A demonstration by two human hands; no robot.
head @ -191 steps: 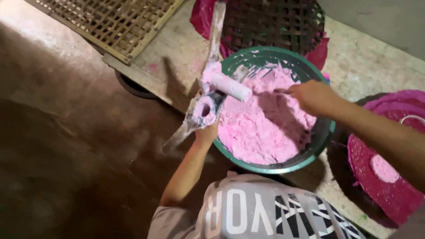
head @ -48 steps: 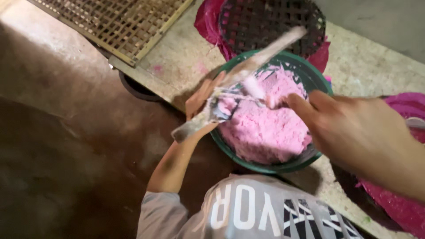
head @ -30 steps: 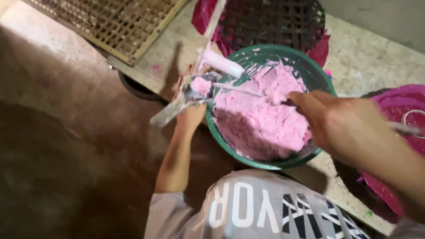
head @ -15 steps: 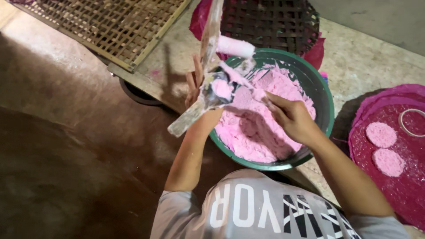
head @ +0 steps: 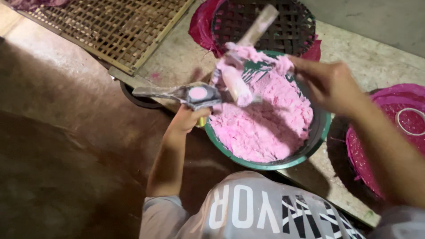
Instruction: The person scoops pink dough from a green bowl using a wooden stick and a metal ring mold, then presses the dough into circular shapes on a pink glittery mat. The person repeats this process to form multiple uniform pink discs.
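**A:** Pink crumbly dough (head: 265,119), a big mound of it, sits in the round green-rimmed basin (head: 283,164) on the low concrete slab (head: 177,62), right in front of the person. Only the head view to go on, looking straight down.

**B:** What's each hand doing?

**A:** Left hand (head: 188,119) is clenched around the underside of a grey dough-smeared hinged press (head: 195,94) at the basin's left edge. Its lower leaf sticks out flat to the left with a small round pink disc (head: 198,93) in its hollow. The upper leaf with the pale wooden handle (head: 259,24) is swung up over the basin, caked with dough. Right hand (head: 330,84) hovers above the far right side of the mound, fingers curled loosely. It's blurred, so I can't tell if there's a pinch of dough in it or nothing.

**B:** How far along does it look?

**A:** My guess, early-ish to middling. The basin is nearly full, so lots left to press. The round magenta-stained woven tray (head: 376,146) on the right shows mostly bare weave plus a thin pale ring (head: 409,121); its far side is cut off by the frame. A dark woven basket (head: 265,17) stands behind the basin, and a slatted bamboo rack (head: 106,26) lies at upper left.
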